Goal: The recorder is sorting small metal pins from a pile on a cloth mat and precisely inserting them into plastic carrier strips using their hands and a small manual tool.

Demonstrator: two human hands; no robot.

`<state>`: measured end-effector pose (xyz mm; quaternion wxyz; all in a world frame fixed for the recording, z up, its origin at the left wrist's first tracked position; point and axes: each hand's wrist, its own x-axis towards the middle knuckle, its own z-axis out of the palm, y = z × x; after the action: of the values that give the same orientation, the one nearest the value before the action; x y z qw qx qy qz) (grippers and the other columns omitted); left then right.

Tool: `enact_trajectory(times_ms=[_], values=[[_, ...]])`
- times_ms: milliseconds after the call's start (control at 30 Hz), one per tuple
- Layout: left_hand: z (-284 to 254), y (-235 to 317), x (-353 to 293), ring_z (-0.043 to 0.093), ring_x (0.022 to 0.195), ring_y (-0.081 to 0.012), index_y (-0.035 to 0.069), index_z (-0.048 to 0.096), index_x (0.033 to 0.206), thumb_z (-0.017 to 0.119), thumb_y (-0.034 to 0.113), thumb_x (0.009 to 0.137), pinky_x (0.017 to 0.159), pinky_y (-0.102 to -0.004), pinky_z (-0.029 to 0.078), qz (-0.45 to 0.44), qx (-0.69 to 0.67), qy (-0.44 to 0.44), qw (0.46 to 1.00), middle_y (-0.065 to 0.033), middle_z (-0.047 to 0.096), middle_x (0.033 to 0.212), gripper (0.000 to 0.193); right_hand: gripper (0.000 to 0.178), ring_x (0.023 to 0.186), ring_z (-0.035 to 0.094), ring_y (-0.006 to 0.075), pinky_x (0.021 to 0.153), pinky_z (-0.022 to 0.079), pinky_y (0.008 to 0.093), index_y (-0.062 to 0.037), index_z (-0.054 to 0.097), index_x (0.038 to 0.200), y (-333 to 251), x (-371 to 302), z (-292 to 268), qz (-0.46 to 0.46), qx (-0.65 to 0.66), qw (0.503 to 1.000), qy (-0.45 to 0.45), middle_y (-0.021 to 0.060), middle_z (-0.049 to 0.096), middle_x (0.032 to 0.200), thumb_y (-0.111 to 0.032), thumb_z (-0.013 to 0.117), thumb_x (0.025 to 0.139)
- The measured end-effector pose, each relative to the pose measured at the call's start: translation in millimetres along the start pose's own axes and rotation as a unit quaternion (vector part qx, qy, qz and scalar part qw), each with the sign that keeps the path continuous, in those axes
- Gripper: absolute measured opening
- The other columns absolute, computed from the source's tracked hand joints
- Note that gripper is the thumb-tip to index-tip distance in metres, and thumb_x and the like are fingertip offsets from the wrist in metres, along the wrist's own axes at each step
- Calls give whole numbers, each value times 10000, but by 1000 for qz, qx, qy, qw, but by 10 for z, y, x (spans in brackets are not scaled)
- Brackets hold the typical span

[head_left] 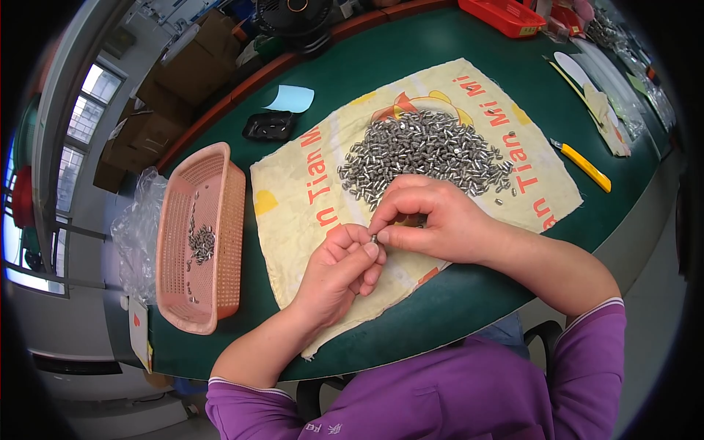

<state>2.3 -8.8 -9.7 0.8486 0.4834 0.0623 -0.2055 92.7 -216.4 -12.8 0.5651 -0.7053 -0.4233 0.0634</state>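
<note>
Over the near part of a pale yellow printed cloth (pixel 282 238), my two hands meet fingertip to fingertip. Between them is a small silvery metal cylinder (pixel 374 239), mostly covered by the fingers. My left hand (pixel 339 270) pinches it with thumb and forefinger, the other fingers curled. Thumb and forefinger of my right hand (pixel 436 218) close on it from the other side. Just beyond the hands, a large heap of similar metal cylinders (pixel 425 147) is spread on the cloth. To the left, a pink plastic basket (pixel 233 242) holds a smaller cluster of metal cylinders (pixel 202 244).
A yellow utility knife (pixel 585 166) lies right of the cloth on the green table (pixel 352 70). Behind the basket are a black tray (pixel 269 126) and a light blue sheet (pixel 293 98). A clear plastic bag (pixel 139 235) flanks the basket. A red tray (pixel 502 16) stands far back.
</note>
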Motion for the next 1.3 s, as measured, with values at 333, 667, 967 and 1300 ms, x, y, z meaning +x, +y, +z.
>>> enact_trajectory(times_ms=[333, 667, 967, 1300], values=[[-26, -2, 12, 568, 700, -90, 73, 569, 1126, 601, 98, 1038, 555, -221, 439, -4, -1, -4, 1000, -59, 653, 944, 97, 128, 919, 659, 166, 748, 546, 291, -67, 756, 1000, -11, 12, 8, 10, 13, 1000, -4, 39, 681, 980, -73, 776, 873], [-43, -25, 40, 554, 687, -98, 81, 564, 1088, 609, 105, 1034, 538, -225, 438, -1, 34, 9, 999, -65, 645, 936, 74, 128, 914, 670, 173, 811, 557, 311, -80, 730, 1001, -6, 6, -59, -18, 3, 1000, -11, 44, 661, 967, -125, 769, 888], [-85, -80, 74, 547, 665, -116, 75, 575, 1086, 550, 159, 1064, 534, -245, 447, 35, 61, -17, 997, -79, 643, 932, 90, 91, 847, 666, 77, 786, 556, 254, -14, 675, 984, -240, 132, -1161, -4, 104, 954, 282, 31, 712, 924, -79, 723, 941], [-80, -77, 37, 554, 656, -125, 62, 570, 1085, 531, 135, 1062, 536, -259, 460, 28, 76, 0, 997, -91, 649, 930, 85, 153, 760, 602, 75, 710, 508, 229, -29, 711, 1046, 307, -1004, -2574, 235, -81, 881, 403, 10, 696, 892, -105, 726, 913]])
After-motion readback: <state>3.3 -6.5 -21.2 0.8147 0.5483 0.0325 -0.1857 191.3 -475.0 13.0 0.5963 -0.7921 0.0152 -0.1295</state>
